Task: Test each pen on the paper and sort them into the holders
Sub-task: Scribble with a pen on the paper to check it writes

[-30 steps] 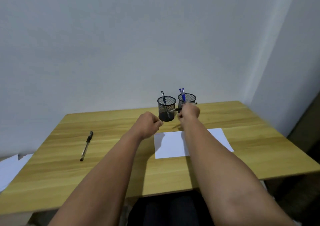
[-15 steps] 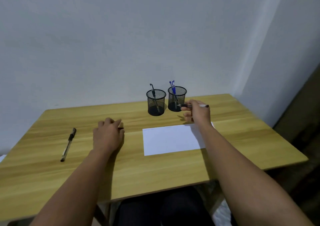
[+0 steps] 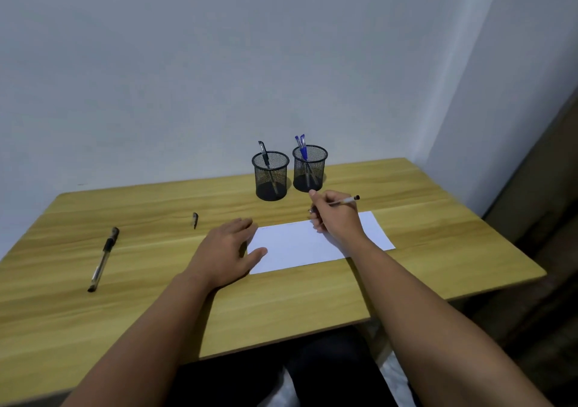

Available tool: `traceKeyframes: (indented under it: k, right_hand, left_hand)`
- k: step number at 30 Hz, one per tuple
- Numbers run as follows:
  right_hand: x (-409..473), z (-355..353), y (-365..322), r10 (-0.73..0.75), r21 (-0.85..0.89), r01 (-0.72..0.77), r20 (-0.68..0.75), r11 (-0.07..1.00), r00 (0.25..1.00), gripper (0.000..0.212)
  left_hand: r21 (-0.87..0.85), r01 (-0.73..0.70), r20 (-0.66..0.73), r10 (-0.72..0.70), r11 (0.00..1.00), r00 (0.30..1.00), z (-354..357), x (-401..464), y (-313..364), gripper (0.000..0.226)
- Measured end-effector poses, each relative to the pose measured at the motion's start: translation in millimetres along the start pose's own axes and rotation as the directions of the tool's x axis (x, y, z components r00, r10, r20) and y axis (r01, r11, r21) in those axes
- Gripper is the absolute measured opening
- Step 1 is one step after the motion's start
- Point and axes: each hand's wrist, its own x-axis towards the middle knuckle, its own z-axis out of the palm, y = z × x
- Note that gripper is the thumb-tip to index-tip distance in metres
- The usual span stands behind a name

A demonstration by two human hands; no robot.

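My right hand (image 3: 334, 219) grips an uncapped pen (image 3: 345, 201) in a writing hold at the far edge of the white paper (image 3: 300, 247); its tip is hidden by my fingers. My left hand (image 3: 228, 250) lies flat with straight fingers, touching the paper's left edge. A black pen cap (image 3: 195, 219) lies on the table left of that hand. Farther left lies a capped black pen (image 3: 103, 258). Two black mesh holders stand behind the paper: the left holder (image 3: 271, 180) has one black pen, the right holder (image 3: 309, 169) has blue pens.
The wooden table (image 3: 422, 219) stands against a white wall, with a corner at the right. Its front edge runs close to my lap. Bare tabletop lies right of the paper and in front of it.
My left hand put the cap down on the table and moved right onto the paper's edge. My right hand brought the pen down from the holders to the paper.
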Motion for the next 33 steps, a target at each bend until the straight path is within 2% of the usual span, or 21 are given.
traceKeyframes:
  k: [5, 9, 16, 21, 33]
  right_hand:
    - [8.4, 1.0, 8.4, 0.011, -0.084, -0.01, 0.005, 0.996, 1.0, 0.047]
    - [10.3, 9.7, 12.1, -0.057, -0.145, 0.062, 0.036, 0.988, 0.998, 0.058]
    - [10.6, 7.7, 17.4, -0.057, -0.095, 0.056, -0.002, 0.994, 0.998, 0.053]
    - [15.5, 3.8, 24.3, -0.039, -0.16, 0.039, 0.001, 0.986, 0.999, 0.042]
    - [17.5, 4.4, 27.7, -0.068, -0.261, 0.068, 0.01, 0.963, 0.998, 0.044]
  left_hand:
    - [-0.002, -0.013, -0.037, 0.013, 1.0, 0.999, 8.4, 3.9, -8.7, 0.064]
    - [-0.002, -0.01, -0.047, 0.01, 1.0, 0.999, 11.4, 4.3, -12.3, 0.064]
    - [0.0, -0.012, -0.07, 0.012, 1.0, 0.998, 13.9, 3.9, -11.7, 0.063]
    - [0.0, -0.015, -0.076, 0.015, 1.0, 0.997, 15.0, 3.9, -10.9, 0.065]
    - [-0.019, 0.004, -0.075, -0.005, 1.0, 0.997, 14.7, 2.8, -9.8, 0.068]
